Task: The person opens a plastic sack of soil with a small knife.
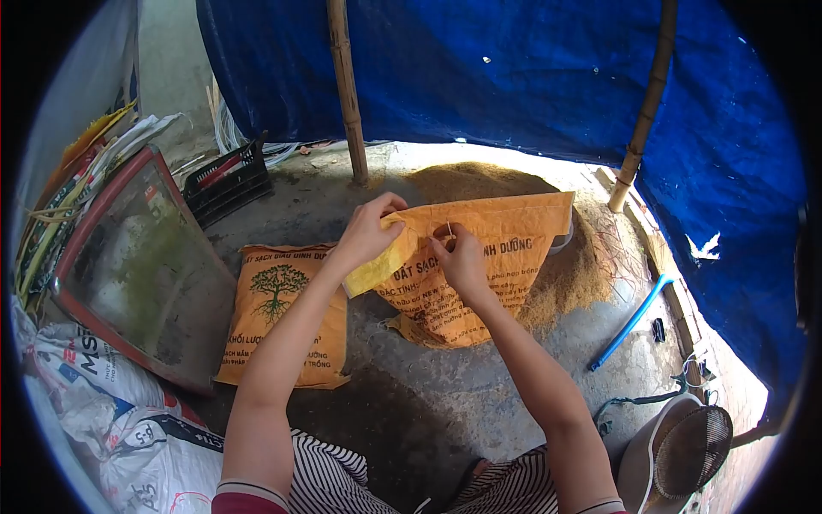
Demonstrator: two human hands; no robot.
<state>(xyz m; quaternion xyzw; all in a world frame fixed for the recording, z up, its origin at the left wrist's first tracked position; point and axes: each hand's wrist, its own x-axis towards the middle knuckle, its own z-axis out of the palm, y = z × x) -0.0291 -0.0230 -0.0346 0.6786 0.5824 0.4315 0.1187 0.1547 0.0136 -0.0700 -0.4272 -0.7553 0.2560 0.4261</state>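
An orange printed sack [514, 257] stands on the floor in front of me, its top edge pulled out flat to the right. At the sack's upper left, my left hand [372, 230] grips the folded top edge, where a yellow inner side shows. My right hand [458, 257] is closed near the middle of the top, thumb and forefinger pinched at a short pale string on the sack. A second orange sack [287, 317] with a tree print lies to the left, under my left forearm.
Behind the sack is a brown grainy heap [479, 182]. A red-framed panel [145, 274], black crate [227, 180] and white sacks [154, 463] are on the left. Rightward are a blue tube [629, 325], a bucket [638, 463], a sieve [693, 450] and bamboo poles [648, 103].
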